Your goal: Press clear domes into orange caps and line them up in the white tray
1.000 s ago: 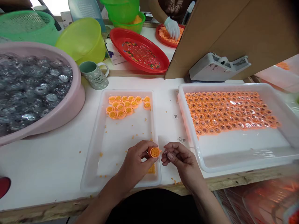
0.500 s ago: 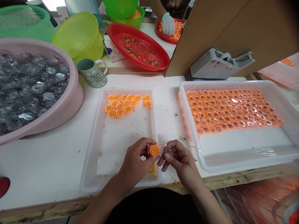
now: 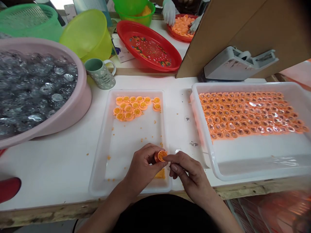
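Note:
My left hand [image 3: 143, 165] is closed round a small orange toy cup [image 3: 157, 156], its mouth tilted toward the right and yellow-orange bits inside. The index finger of my right hand [image 3: 188, 168] reaches into the cup's mouth. Its thumb is bent against the other curled fingers; whether something small is between them I cannot make out. Below both hands is the white tray [image 3: 131, 139], with several filled orange cups [image 3: 128, 108] at its far end and loose bits scattered about. A small clear disc [image 3: 178, 151] lies just beyond my right hand.
To the right, a larger white tray [image 3: 245, 165] holds rows of orange cups with shiny tops. A pink tub [image 3: 82, 81] of clear plastic pieces stands left, beside a green mug [image 3: 102, 76]. Behind are a red tray [image 3: 150, 47], a tape dispenser [image 3: 233, 66] and a co-worker's gloved hands [image 3: 169, 13].
My right index finger has moved left and into the cup's mouth. The view has shifted slightly, and a second gloved hand of the co-worker now shows at the far red plate.

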A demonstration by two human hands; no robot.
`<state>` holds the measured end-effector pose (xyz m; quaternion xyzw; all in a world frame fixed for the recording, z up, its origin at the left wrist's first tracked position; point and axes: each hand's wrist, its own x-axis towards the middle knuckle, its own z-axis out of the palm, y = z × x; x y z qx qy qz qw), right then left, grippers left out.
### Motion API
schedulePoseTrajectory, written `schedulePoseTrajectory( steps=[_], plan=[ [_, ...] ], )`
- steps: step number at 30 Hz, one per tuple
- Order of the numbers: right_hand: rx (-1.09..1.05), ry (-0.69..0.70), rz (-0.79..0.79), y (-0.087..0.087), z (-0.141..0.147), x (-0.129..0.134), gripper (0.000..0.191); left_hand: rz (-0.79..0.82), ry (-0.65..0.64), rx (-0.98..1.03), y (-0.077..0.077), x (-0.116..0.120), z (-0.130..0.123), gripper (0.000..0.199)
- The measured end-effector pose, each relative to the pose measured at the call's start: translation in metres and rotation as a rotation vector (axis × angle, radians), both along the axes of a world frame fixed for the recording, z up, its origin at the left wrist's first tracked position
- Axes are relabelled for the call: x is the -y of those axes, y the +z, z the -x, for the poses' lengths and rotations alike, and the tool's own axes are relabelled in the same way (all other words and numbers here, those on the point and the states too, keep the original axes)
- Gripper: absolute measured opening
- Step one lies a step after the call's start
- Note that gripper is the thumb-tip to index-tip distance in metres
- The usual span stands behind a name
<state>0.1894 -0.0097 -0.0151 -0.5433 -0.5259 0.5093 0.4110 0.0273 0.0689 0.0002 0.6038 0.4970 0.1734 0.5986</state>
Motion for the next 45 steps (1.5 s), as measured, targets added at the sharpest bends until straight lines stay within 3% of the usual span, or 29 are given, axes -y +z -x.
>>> schedulePoseTrajectory(
  steps=[3, 8, 13, 18, 21, 24, 29, 34, 39, 45],
  plan=[
    [0.108, 0.099, -0.024, -0.001, 0.005, -0.003, 0.041, 0.058, 0.024, 0.012, 0.002, 0.001, 0.010, 0.007],
    [0.191, 0.075, 0.022, -0.001, 0.013, -0.011, 0.045, 0.161, 0.082, 0.038, 0.003, 0.005, 0.032, 0.013],
    [0.189, 0.277, 0.097, 0.012, 0.023, -0.012, 0.045, 0.126, 0.096, 0.025, 0.001, 0.007, 0.044, 0.011],
    [0.173, 0.061, 0.133, 0.007, 0.027, -0.012, 0.041, 0.079, 0.098, 0.026, 0.003, 0.007, 0.048, 0.013],
    [0.061, 0.013, 0.227, 0.004, 0.027, -0.012, 0.036, 0.100, 0.111, 0.040, 0.004, 0.005, 0.050, 0.015],
    [0.002, 0.039, 0.238, 0.007, 0.027, -0.011, 0.034, 0.173, 0.111, 0.054, 0.004, 0.004, 0.050, 0.015],
    [0.181, 0.220, 0.087, 0.009, 0.028, -0.008, 0.044, 0.191, 0.082, 0.017, 0.004, 0.004, 0.048, 0.010],
    [0.219, 0.101, 0.106, 0.008, 0.027, -0.009, 0.046, 0.149, 0.089, -0.069, 0.007, 0.002, 0.049, 0.011],
    [0.242, 0.289, 0.082, 0.014, 0.032, -0.012, 0.058, 0.099, 0.053, -0.075, 0.005, 0.003, 0.050, 0.009],
    [0.300, 0.126, 0.073, 0.009, 0.031, -0.009, 0.052, 0.033, 0.074, -0.122, 0.006, 0.001, 0.052, 0.009]
  ],
)
